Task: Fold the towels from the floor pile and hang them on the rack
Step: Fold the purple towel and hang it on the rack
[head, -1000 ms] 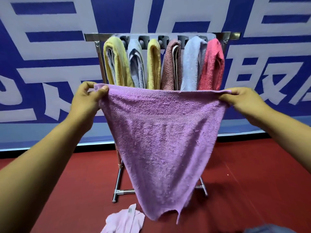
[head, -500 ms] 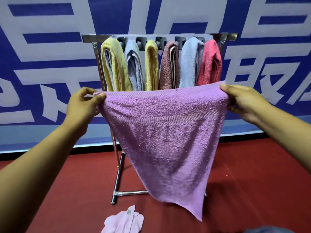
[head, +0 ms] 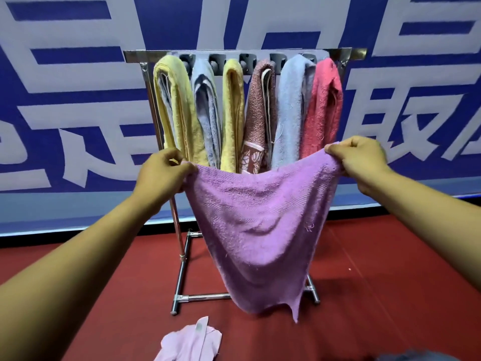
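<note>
A purple towel (head: 260,230) hangs in the air between my two hands, its top edge sagging in the middle. My left hand (head: 162,173) pinches its upper left corner and my right hand (head: 360,158) pinches the upper right corner. Behind it stands a metal rack (head: 244,53) with several folded towels over its pegs: yellow (head: 173,108), blue-grey (head: 205,110), yellow, brown patterned (head: 259,113), light blue (head: 291,108) and red-pink (head: 321,108). A pale pink towel (head: 190,343) lies on the red floor below.
The rack's feet (head: 179,299) stand on the red floor (head: 390,282), close to a blue and white banner wall (head: 65,100). A grey-blue cloth (head: 416,356) shows at the bottom right edge.
Both hands have dropped lower and the towel's top edge has gone from taut to sagging. More of the hung towels shows above it.
</note>
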Action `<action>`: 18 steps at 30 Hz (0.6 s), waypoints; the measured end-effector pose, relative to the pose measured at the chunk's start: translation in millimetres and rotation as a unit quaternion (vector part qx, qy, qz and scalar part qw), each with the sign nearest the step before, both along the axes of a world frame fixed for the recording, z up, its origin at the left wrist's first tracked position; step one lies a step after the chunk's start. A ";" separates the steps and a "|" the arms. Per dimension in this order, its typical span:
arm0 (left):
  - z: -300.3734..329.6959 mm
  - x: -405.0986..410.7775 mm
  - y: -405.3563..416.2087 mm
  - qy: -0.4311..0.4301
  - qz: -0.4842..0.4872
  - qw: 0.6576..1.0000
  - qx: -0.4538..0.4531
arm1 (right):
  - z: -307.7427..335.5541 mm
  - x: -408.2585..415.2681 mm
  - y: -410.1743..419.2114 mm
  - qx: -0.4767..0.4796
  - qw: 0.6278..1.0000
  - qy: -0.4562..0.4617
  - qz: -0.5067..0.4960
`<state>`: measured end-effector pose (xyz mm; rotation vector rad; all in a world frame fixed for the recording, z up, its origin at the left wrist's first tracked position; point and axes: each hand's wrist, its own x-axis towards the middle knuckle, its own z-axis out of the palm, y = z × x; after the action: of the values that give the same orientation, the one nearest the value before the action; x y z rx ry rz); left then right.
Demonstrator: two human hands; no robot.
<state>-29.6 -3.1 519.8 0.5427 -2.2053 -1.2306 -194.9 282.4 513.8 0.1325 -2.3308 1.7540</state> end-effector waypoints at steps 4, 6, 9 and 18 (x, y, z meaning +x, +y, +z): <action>9.3 -6.4 13.3 0.006 -0.029 0.990 0.140 | -2.8 1.9 -8.6 0.013 1.000 0.009 -0.009; 14.8 -8.3 23.8 0.002 -0.068 0.973 0.223 | -2.3 5.7 -15.7 0.008 1.000 0.008 -0.008; 19.6 -11.6 41.3 -0.008 -0.118 0.950 0.288 | 0.9 19.4 -30.8 -0.008 1.000 -0.007 0.022; 20.8 -24.9 78.7 -0.009 -0.182 0.920 0.348 | 9.0 61.1 -69.5 -0.050 0.978 0.000 0.201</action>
<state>-54.5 75.6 540.6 0.4037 -1.8845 -2.2418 -133.7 212.8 522.8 0.6247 -2.3310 2.0413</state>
